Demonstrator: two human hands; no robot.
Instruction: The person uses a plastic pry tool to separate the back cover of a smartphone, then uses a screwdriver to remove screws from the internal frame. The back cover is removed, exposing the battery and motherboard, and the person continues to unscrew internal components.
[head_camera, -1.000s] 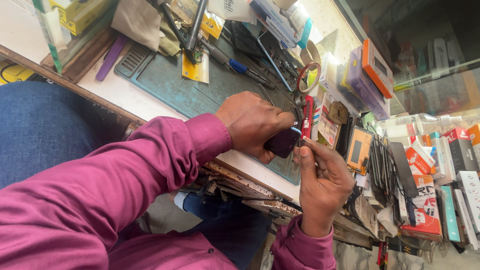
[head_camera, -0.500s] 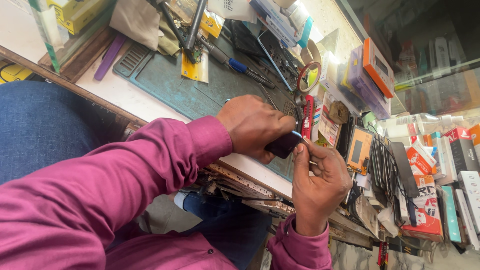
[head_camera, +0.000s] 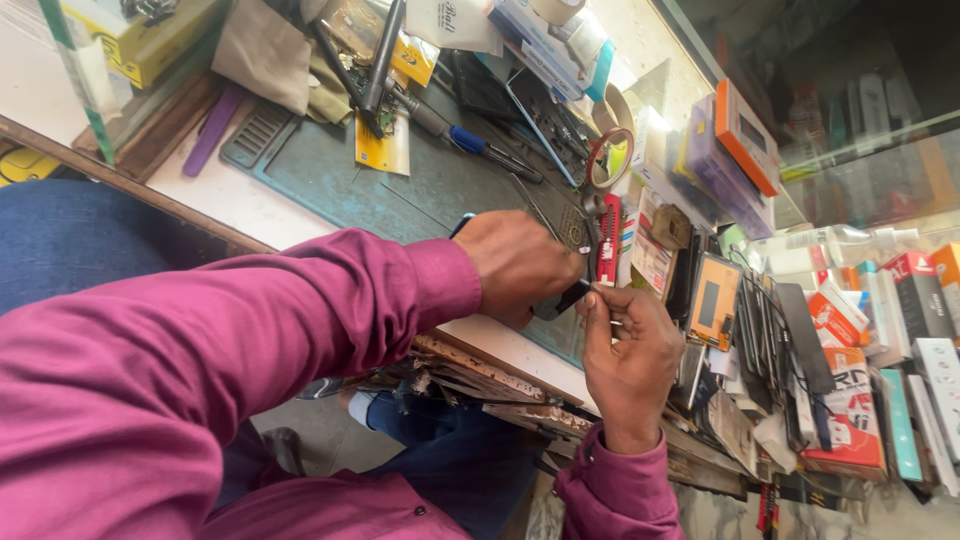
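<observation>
A worker's long magenta sleeves (head_camera: 250, 340) end in plain cuffs at both wrists. Both the left hand (head_camera: 520, 265) and right hand (head_camera: 630, 355) are bare. Blue denim trousers (head_camera: 70, 235) cover the legs.

A cluttered white bench (head_camera: 215, 195) with a worn wooden front edge carries a dark green rubber work mat (head_camera: 330, 175). On the mat lie a yellow card packet (head_camera: 383, 152) and a blue-handled screwdriver (head_camera: 470, 142). A purple flat plastic stick (head_camera: 210, 130) lies on the bench just beside the mat's corner. A roll of red-edged tape (head_camera: 610, 158) stands near the far side. Further right, an orange and purple box stack (head_camera: 735, 150) sits, and phone parts and small printed cartons (head_camera: 850, 400) crowd the bench's right end.
</observation>
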